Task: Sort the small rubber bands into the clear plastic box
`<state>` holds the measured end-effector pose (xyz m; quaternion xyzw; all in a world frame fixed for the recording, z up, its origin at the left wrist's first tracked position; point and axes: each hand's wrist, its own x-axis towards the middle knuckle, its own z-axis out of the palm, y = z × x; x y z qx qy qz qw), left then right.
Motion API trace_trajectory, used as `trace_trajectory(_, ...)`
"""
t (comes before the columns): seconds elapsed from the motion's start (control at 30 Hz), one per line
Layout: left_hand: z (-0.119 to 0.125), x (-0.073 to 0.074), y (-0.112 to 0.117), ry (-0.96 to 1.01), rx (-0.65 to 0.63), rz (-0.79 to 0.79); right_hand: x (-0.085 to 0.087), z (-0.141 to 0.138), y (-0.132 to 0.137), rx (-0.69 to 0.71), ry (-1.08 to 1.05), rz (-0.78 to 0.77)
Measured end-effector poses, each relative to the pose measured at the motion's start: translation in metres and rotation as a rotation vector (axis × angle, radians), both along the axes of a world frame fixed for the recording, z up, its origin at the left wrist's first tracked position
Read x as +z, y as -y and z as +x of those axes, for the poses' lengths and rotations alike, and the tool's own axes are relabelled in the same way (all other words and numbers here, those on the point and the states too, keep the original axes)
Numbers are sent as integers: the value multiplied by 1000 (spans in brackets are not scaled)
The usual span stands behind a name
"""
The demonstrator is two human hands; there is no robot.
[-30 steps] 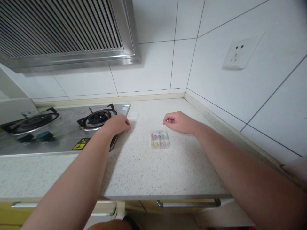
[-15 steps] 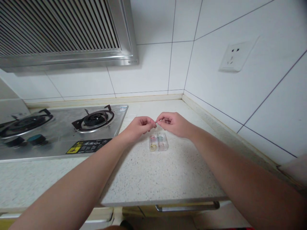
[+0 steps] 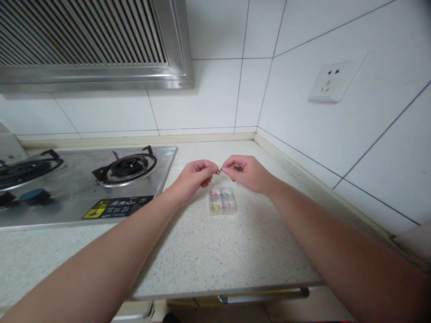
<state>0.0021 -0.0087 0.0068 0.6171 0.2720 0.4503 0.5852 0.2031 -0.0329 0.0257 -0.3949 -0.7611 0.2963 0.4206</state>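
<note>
My left hand point(image 3: 194, 176) and my right hand point(image 3: 245, 172) meet above the counter, fingertips pinched together on a tiny pale object point(image 3: 219, 169) that is too small to name. Just below them a small clear plastic box point(image 3: 222, 201) with compartments lies on the speckled countertop point(image 3: 215, 251). It holds little coloured loops, red, yellow and teal. Neither hand touches the box.
A steel gas hob point(image 3: 84, 179) with two burners and dark knobs fills the left of the counter. A range hood point(image 3: 90, 40) hangs above it. White tiled walls form a corner behind, with a socket point(image 3: 332, 80) on the right wall. A drawer handle point(image 3: 266, 296) shows below the counter edge.
My left hand came from the hob's edge to meet my right hand over the box. Both now pinch the tiny object between them. The view has shifted slightly left.
</note>
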Motion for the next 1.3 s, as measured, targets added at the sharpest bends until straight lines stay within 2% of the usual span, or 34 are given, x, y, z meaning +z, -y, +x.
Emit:
trace_trajectory(0.33, 0, 1, 2, 20, -1, 31, 1, 5, -3, -24, -53, -8)
trace_trajectory(0.6, 0, 0, 2, 37, 5, 35, 2, 3, -2, 8, -94, 5)
trace_trajectory(1.3, 2, 5, 4, -49, 100, 79, 4, 2, 0, 24, -104, 7)
